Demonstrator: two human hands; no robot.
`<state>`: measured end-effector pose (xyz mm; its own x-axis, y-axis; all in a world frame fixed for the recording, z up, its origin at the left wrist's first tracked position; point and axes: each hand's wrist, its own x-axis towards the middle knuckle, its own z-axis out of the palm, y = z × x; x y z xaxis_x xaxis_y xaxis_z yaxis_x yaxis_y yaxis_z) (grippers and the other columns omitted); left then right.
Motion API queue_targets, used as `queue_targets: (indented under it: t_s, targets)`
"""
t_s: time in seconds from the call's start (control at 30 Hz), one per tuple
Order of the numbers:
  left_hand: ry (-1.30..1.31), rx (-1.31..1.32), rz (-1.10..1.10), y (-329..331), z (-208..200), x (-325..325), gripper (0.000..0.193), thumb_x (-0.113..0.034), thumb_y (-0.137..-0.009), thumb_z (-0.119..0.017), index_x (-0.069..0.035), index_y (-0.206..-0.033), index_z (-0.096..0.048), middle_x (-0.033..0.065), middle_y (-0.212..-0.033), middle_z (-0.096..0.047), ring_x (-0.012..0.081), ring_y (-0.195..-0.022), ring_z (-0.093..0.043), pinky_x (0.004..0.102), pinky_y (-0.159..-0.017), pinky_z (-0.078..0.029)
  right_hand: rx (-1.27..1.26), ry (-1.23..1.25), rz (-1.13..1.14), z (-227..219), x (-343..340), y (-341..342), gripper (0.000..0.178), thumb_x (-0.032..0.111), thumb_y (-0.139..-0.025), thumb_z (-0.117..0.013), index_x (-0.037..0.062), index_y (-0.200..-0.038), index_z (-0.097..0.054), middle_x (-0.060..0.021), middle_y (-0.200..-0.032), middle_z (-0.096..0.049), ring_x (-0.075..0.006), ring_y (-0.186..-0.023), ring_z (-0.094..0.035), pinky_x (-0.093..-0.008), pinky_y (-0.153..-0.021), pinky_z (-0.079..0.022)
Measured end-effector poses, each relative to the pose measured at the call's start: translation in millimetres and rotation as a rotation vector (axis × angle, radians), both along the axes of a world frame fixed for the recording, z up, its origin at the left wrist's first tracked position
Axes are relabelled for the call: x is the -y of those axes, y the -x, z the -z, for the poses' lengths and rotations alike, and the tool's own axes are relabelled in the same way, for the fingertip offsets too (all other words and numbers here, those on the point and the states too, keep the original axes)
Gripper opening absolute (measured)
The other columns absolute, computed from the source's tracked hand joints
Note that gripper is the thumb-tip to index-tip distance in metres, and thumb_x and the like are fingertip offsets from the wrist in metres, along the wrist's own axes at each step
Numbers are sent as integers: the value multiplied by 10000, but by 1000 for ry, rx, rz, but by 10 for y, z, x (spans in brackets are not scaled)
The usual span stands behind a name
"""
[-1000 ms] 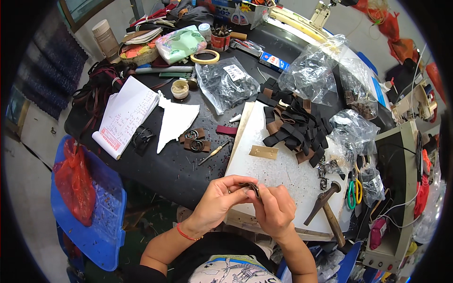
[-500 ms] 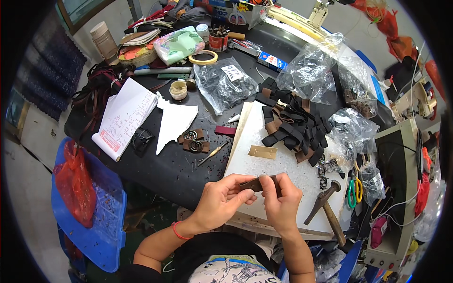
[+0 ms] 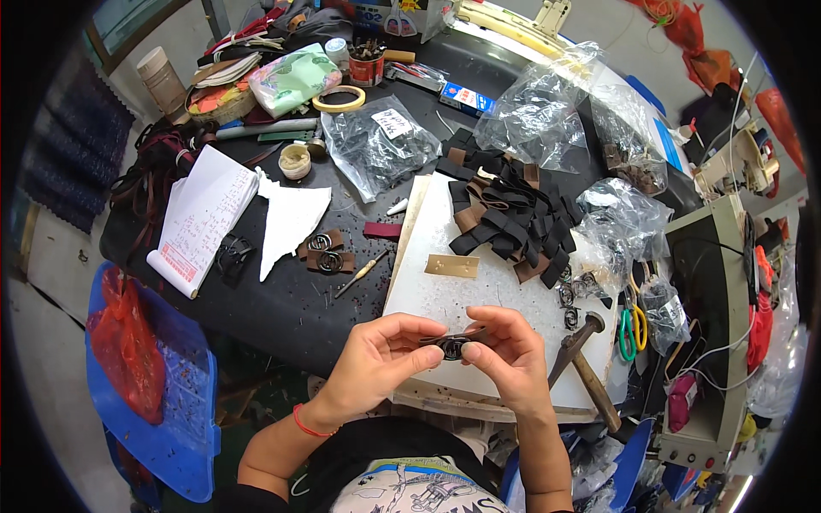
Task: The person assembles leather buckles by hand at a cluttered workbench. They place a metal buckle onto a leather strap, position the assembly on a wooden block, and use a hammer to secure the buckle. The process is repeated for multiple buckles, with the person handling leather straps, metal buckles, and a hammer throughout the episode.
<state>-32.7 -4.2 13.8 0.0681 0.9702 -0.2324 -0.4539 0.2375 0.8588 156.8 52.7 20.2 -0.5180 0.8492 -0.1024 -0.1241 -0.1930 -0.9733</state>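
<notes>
Above the near edge of the white board (image 3: pixel 419 295), my left hand (image 3: pixel 383 359) pinches one end of a short brown strap with a dark round metal buckle (image 3: pixel 454 347). My right hand (image 3: pixel 511 363) grips its other end, thumbs meeting at the buckle. Beyond them on the board lies a small gold-brown plate (image 3: pixel 452 266). Black and brown strap pieces (image 3: pixel 513 214) are heaped behind it. Several loose dark buckles (image 3: pixel 568 297) lie to the right, near a wooden-handled hammer (image 3: pixel 590 376). Brown straps with buckles (image 3: pixel 328 253) rest on the black table to the left.
An awl (image 3: pixel 362 274) and a maroon strip (image 3: pixel 381 231) lie left of the board. Scissors with green and yellow handles (image 3: pixel 629 332) are at the right. Farther left are a white notepad (image 3: pixel 205 214) and a blue chair (image 3: pixel 184 385) bearing a red bag. Clear plastic bags (image 3: pixel 376 141) lie behind.
The strap between my hands has been turned, and its round buckle now shows under my thumbs. My view has shifted slightly to the right.
</notes>
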Motion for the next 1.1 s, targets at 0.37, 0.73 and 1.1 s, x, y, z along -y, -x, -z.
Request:
queue_targets:
  t_s: [0.37,0.73,1.1]
  targets:
    - [129,91,116,73,16,-63,437,-52,-892,-659,58,-1284,-501,82,-931,-654,112,-846,-649,229,-785,-530,509,-830,-14,-224,-29,-1,452,49,-802,-735,34,-1227,-583,-127,-1105,-616,-232,-933,-639,-307,-824,-513]
    - [183,147,184,51,-45,80,251,-187,-974,-576,46,-1043,-636,70,-909,-673,94,-805,-637,231,-746,-533,397,-714,-132,-152,-36,-57,432,69,-717,-795,49,-1127,-663,-116,-999,-660,-245,-851,-668,-316,-729,-545]
    - [36,-60,80,40,-64,199,179,-135,-953,-602,31,-988,-656,38,-822,-672,64,-716,-617,207,-666,-518,421,-683,-346,-314,-150,-7,424,132,-681,-830,38,-1074,-703,-99,-870,-693,-208,-741,-663,-299,-632,-518]
